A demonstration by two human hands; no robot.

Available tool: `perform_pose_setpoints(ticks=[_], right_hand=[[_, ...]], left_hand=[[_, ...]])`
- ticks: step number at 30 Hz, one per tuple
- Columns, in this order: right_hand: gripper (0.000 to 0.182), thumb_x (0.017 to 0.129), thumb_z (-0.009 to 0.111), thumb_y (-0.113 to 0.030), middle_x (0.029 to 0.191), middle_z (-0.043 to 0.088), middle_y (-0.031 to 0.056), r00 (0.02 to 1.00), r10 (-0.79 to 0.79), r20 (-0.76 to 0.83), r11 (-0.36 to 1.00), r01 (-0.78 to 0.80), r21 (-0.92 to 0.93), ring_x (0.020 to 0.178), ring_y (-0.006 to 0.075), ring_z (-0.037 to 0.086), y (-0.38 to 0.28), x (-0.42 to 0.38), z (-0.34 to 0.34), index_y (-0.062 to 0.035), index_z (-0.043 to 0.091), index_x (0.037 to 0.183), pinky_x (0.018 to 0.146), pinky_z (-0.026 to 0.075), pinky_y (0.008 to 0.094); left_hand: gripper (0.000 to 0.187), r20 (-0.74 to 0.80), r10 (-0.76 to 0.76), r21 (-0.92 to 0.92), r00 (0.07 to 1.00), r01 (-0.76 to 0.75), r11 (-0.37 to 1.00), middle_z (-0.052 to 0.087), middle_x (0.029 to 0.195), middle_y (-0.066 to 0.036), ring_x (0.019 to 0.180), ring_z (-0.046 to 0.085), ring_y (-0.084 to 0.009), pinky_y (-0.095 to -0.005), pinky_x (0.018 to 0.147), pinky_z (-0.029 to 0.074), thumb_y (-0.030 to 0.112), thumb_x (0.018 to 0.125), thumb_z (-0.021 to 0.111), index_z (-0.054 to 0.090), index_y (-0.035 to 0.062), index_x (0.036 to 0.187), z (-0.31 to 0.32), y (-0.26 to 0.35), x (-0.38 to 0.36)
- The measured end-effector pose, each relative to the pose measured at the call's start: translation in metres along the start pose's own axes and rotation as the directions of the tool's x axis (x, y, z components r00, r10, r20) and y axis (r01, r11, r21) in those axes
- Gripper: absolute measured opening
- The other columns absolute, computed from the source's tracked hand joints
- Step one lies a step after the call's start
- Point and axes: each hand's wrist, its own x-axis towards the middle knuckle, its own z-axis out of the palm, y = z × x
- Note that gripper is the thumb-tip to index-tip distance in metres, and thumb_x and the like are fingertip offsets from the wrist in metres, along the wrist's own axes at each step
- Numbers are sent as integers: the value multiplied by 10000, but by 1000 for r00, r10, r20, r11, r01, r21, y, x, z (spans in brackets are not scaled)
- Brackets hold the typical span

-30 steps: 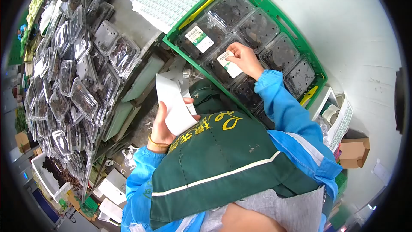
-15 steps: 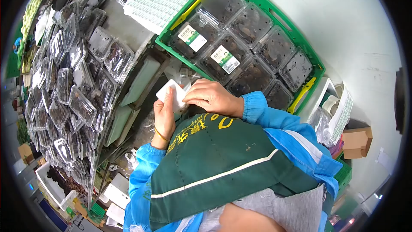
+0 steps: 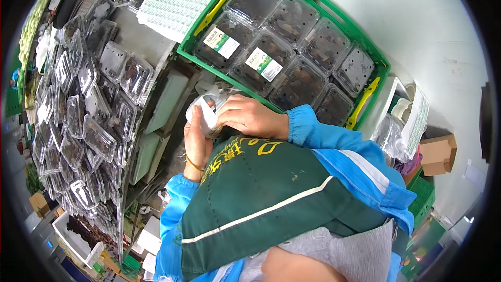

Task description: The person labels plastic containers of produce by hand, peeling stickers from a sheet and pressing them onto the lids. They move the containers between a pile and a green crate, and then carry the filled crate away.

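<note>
Near the middle of the head view, my left hand (image 3: 196,138) holds a white piece (image 3: 207,117), perhaps a stack or roll of labels, with the thumb along its face. My right hand (image 3: 251,117) pinches at the right edge of the same white piece; its fingertips are partly hidden. Just beyond my hands stands a green crate (image 3: 389,68) filled with clear lidded boxes (image 3: 304,82) of dark contents. Two of those boxes carry a white and green label (image 3: 263,64). Label sheets (image 3: 180,1) lie left of the crate.
Many clear plastic boxes (image 3: 99,138) are piled on the table at the left. A white tub (image 3: 68,235) with dark pieces is at the lower left. On the right are a cardboard box (image 3: 438,155) and a white container (image 3: 383,117) holding rolls.
The white piece is turned and looks more folded or curved between my hands, less flat than before. The crate and label sheets have shifted slightly left in view.
</note>
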Motion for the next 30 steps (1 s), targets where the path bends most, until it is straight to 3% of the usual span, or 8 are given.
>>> perform_pose_setpoints(ticks=[10, 14, 19, 21, 24, 26, 28, 30], right_hand=[[94, 885, 558, -68, 865, 605, 36, 759, 618, -203, 751, -494, 437, 828, 94, 559, -19, -28, -74, -1, 582, 946, 757, 468, 262], [113, 851, 604, -58, 827, 594, 48, 661, 722, -203, 691, -678, 250, 769, 76, 544, 23, -96, -138, 2, 549, 929, 690, 457, 254], [218, 798, 667, -97, 822, 570, 85, 644, 758, -105, 617, -759, -207, 733, 159, 566, 46, -112, -131, -21, 545, 963, 661, 450, 307], [308, 749, 703, -95, 822, 545, 91, 721, 667, -185, 629, -679, -379, 734, 189, 566, 45, -111, -124, -27, 553, 1009, 662, 459, 328], [306, 764, 682, -127, 908, 569, 107, 777, 548, -311, 630, -628, -457, 846, 286, 596, 33, -99, -121, -52, 558, 1033, 739, 475, 361], [288, 813, 660, -104, 1002, 583, 94, 655, 684, -320, 587, -756, -291, 883, 229, 607, 33, -81, -110, -35, 560, 1074, 761, 489, 342], [253, 880, 607, -91, 1111, 581, 91, 546, 811, -207, 570, -661, 488, 965, 177, 591, 58, -65, -91, -10, 555, 1114, 788, 498, 308], [248, 921, 556, -82, 1120, 594, 109, 625, 762, -168, 560, -506, 656, 997, 166, 580, 78, -46, -72, 9, 542, 1151, 806, 501, 298]], left_hand=[[392, -296, 278, -211, 914, -346, 914, 616, 1104, -75, 1019, 585, -214, -371, 909, 450, 395, 955, 486, 557, 50, 1126, -41, 12, 24], [355, 138, 15, -357, 990, 36, 933, 642, 1025, -70, 899, 616, -203, -412, 887, 464, 418, 961, 455, 585, 91, 1002, -19, 39, -16], [447, 299, -356, -273, 885, 437, 857, 667, 899, -82, 832, 660, -237, -359, 730, 544, 469, 921, 510, 602, 44, 1023, 3, 42, -36], [452, 392, -350, -237, 851, 461, 855, 669, 929, -92, 886, 658, -238, -358, 774, 536, 449, 917, 530, 606, 25, 1054, 5, 46, -41], [394, 456, -43, 98, 889, -3, 995, 666, 999, -101, 950, 636, -216, -328, 848, 498, 333, 909, 590, 605, -5, 1111, -11, 38, -44], [380, 505, -206, 463, 838, -62, 884, 651, 1058, -69, 952, 607, -148, -279, 850, 465, 242, 894, 632, 580, -7, 1175, -26, 38, -39], [261, 468, -222, 457, 855, -20, 889, 657, 990, -25, 903, 575, -88, -252, 813, 455, 159, 900, 626, 626, 11, 1115, -18, 40, -39], [223, 377, -184, 550, 908, -60, 833, 653, 907, 15, 841, 543, -47, -229, 762, 448, 181, 920, 604, 657, 7, 1050, -19, 33, -33]])
